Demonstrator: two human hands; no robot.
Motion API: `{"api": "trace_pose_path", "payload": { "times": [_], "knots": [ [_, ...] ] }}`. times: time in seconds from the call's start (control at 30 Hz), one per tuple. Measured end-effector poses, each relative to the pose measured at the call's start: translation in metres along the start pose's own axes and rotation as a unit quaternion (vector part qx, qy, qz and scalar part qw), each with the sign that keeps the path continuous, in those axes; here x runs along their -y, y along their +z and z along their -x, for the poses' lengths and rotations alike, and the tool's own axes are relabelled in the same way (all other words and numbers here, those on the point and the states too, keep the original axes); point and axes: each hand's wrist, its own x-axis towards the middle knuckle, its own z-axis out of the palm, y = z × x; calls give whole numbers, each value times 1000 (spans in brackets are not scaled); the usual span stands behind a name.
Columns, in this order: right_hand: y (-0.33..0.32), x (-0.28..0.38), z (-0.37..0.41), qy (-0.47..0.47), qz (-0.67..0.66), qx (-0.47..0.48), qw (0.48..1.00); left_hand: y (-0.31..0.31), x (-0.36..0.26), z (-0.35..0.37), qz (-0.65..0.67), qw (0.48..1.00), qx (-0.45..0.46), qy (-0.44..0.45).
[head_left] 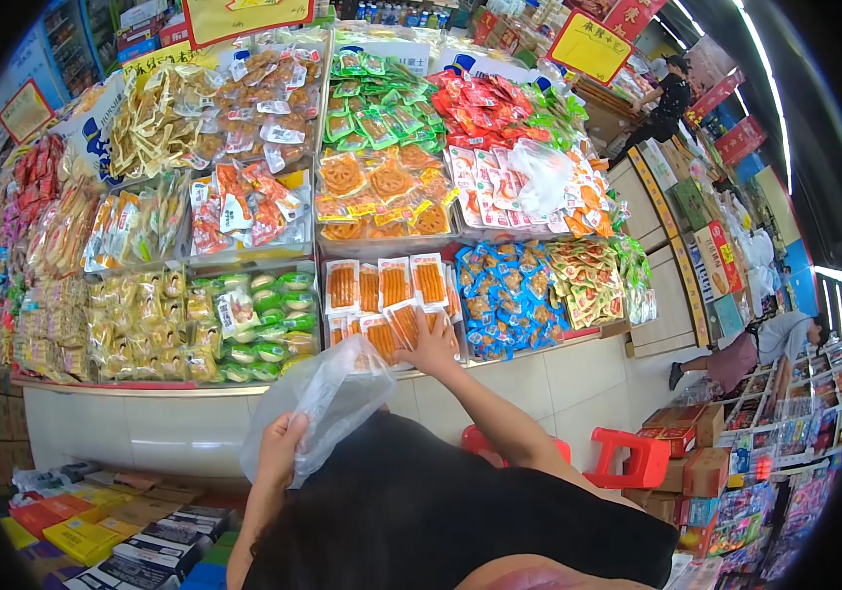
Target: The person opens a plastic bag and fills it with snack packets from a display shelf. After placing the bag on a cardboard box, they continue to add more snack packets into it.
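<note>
My left hand (283, 444) is closed on the edge of a clear plastic bag (328, 398), which hangs loosely at the front of the display. My right hand (429, 346) reaches into a bin of flat packets with orange-brown snack sticks. Its fingers are bent over one tilted snack packet (402, 319), and the fingertips are partly hidden. Similar packets (428, 278) lie in rows behind it. Part of the bag covers the bin's front left corner.
Green-wrapped snacks (283, 315) fill the bin to the left, and blue packets (505, 295) the one to the right. Another plastic bag (542, 177) lies on packets farther back. Red stools (630, 458) stand at right. Two other people are in the aisle.
</note>
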Motion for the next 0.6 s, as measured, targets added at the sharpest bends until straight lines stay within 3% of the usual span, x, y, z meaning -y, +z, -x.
{"api": "trace_pose_path", "payload": {
  "times": [0.33,0.6],
  "knots": [
    [-5,-16,1,-73,48,-19,996,40,25,8,31,997,-62,-23],
    [1,-19,-10,-69,34,0,997,79,50,14,-14,996,-90,-26]
  ]
}}
